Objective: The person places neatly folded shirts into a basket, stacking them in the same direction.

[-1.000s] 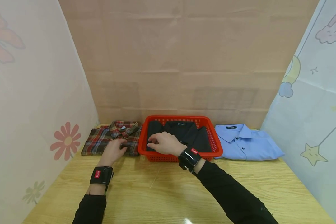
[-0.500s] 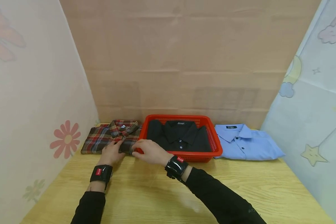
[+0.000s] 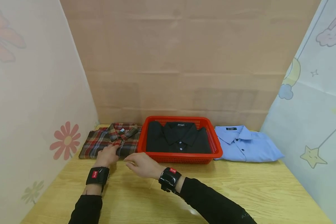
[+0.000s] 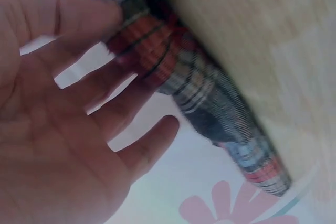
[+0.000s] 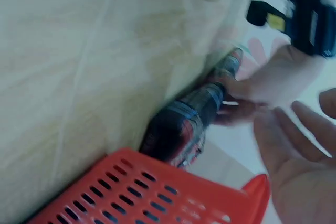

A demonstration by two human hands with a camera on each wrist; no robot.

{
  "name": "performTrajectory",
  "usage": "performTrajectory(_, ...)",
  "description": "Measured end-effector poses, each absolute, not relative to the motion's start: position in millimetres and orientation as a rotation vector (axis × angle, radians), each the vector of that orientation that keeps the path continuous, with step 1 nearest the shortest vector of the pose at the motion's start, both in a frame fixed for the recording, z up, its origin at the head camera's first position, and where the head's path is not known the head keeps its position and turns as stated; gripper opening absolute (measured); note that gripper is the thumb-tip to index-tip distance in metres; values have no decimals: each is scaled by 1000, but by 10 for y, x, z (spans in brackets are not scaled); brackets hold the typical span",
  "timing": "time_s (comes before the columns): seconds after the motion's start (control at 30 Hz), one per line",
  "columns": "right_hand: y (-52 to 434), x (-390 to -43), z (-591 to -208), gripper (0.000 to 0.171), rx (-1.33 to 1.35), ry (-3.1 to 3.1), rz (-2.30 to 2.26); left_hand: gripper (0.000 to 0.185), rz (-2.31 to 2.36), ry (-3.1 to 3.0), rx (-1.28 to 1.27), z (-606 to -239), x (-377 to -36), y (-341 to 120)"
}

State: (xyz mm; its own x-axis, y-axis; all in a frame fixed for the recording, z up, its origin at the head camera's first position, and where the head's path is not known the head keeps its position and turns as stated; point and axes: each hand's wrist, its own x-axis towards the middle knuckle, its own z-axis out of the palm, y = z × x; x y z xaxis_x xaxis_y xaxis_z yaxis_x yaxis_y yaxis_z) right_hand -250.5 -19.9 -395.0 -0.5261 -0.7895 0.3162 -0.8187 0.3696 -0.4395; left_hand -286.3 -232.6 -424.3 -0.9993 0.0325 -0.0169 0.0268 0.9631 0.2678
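A folded plaid shirt (image 3: 93,143) lies at the left of the table, collar to the back. My left hand (image 3: 107,155) is at its front edge, fingertips on the cloth. In the left wrist view, the fingers of that hand (image 4: 63,129) stretch out past the edge of the plaid shirt (image 4: 210,103), with the thumb overlapping it. My right hand (image 3: 144,165) hovers low near the shirt's right front corner, fingers loosely bent and holding nothing. In the right wrist view, this hand (image 5: 307,174) is beside the shirt (image 5: 191,116).
A red basket (image 3: 175,158) with a folded black shirt (image 3: 182,137) inside stands close right of the plaid shirt. Farther right lies a folded light blue shirt (image 3: 249,147). Brown paper (image 3: 179,68) backs the wooden table (image 3: 212,186). Printed sheets stand at both sides.
My right hand has come left and down from over the basket to the plaid shirt's corner. The left hand has drawn slightly nearer, and the plaid shirt has shifted a little toward me.
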Motion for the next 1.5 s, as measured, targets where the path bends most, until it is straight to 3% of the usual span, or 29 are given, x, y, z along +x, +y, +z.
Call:
performTrajectory(0.43,-300,-2468,-4140,53,1276,-3028,706,29,569,3007,-39,-4143,-2787,-2389)
performTrajectory(0.7,-292,-2517,-4213,59,1236,-3137,739,21,654,2945,-78,-4063,-2752,-2390)
performTrajectory(1.0,-305,-2493,-4225,61,1155,-3211,751,25,668,3006,-129,-4015,-2700,-2504)
performTrajectory(1.07,-308,-2490,-4222,62,1136,-3231,769,30,647,3049,-180,-4031,-2684,-2568)
performTrajectory(1.3,-299,-2519,-4240,71,1107,-3247,933,77,684,2991,-497,-4163,-2669,-2863)
performTrajectory(1.5,-316,-2528,-4294,81,960,-3195,1264,98,720,2955,-676,-4228,-2628,-3028)
